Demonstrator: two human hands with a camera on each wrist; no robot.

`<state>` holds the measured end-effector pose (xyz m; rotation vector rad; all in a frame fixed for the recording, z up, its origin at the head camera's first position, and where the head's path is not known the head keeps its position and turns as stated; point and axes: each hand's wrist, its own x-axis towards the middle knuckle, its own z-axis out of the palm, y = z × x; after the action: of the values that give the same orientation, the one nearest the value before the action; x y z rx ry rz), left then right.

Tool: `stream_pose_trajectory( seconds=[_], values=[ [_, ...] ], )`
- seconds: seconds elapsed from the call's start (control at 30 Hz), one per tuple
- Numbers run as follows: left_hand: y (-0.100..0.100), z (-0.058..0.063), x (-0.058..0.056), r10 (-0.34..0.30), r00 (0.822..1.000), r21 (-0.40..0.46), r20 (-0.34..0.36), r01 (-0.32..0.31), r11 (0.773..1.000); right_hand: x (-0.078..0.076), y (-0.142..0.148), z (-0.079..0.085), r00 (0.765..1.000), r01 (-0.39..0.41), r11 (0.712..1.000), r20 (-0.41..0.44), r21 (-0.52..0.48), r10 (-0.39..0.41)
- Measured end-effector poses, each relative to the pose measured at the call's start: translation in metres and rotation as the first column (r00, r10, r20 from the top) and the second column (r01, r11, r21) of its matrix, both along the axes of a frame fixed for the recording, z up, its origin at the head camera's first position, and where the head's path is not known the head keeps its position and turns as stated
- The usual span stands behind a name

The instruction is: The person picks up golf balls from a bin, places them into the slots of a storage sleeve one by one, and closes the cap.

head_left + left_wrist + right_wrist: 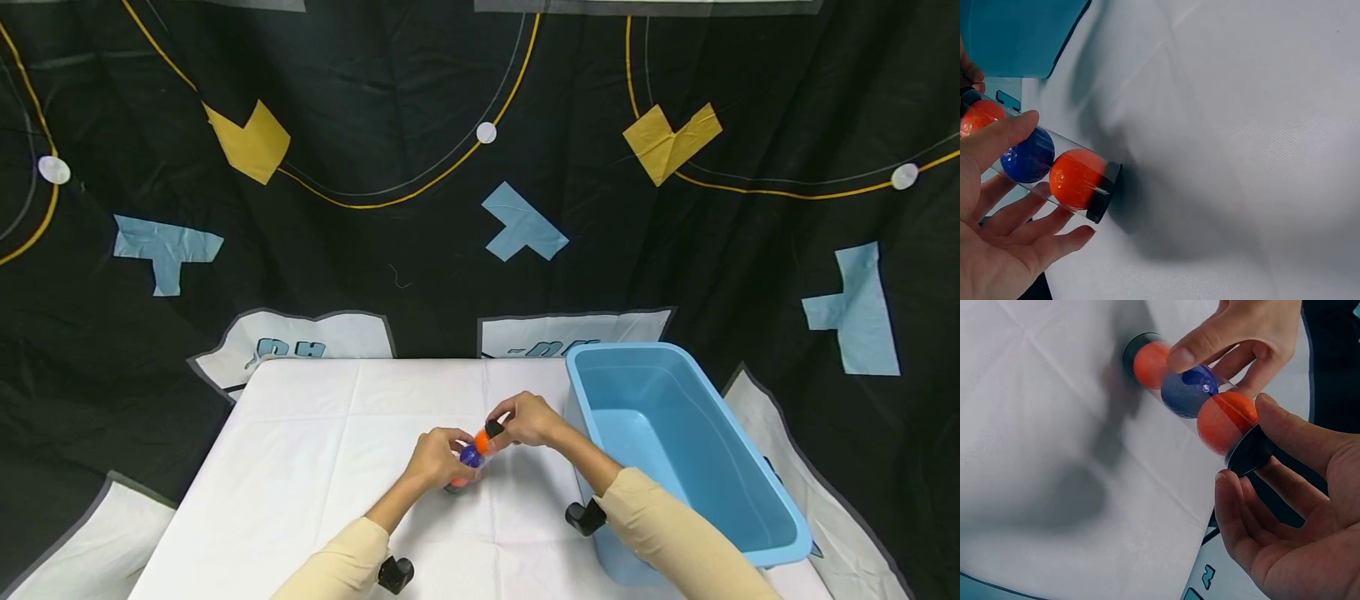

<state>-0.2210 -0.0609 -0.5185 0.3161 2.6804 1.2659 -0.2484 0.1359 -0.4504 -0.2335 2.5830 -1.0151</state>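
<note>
A clear plastic tube (pixel 1054 190) with black end caps holds a blue ball (pixel 1027 156) between two orange balls (pixel 1077 179). It is tilted above the white table, its lower end to the left in the head view. My left hand (pixel 437 461) grips the tube around its middle, thumb across the blue ball and fingers beneath. At the raised end, my right hand (pixel 527 422) pinches the black cap (pixel 1250 451) between thumb and fingertips. In the right wrist view the cap sits on the tube's end, right beside an orange ball (pixel 1225 422).
A large light blue bin (pixel 648 425) stands on the right side of the white-covered table (pixel 300 467), beside my right forearm. Black cloth (pixel 420 283) with coloured tape shapes hangs behind and around the table.
</note>
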Motion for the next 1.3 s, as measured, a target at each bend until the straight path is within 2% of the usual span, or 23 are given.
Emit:
stream_pose_trajectory(
  seconds=[0.27, 0.5, 0.8, 1.3],
  values=[
    [-0.002, -0.005, 0.001, 0.004, 1.0, 0.0, -0.005, -0.004, 1.0, 0.003, 0.001, 0.001, 0.999, -0.005, 1.0, 0.053, -0.028, 0.006],
    [-0.004, -0.008, 0.002, 0.022, 1.0, 0.007, 0.004, -0.022, 1.0, 0.001, 0.003, 0.004, 0.987, 0.068, 0.987, 0.151, -0.144, -0.046],
    [-0.003, -0.009, 0.004, 0.031, 0.999, 0.026, -0.007, -0.031, 0.999, 0.002, 0.0, 0.004, 0.987, 0.113, 0.977, 0.138, -0.184, -0.088],
    [-0.009, -0.008, 0.002, 0.045, 0.999, 0.048, -0.001, -0.045, 0.998, -0.002, -0.012, 0.013, 0.987, 0.123, 0.983, 0.125, -0.139, -0.105]
  ],
)
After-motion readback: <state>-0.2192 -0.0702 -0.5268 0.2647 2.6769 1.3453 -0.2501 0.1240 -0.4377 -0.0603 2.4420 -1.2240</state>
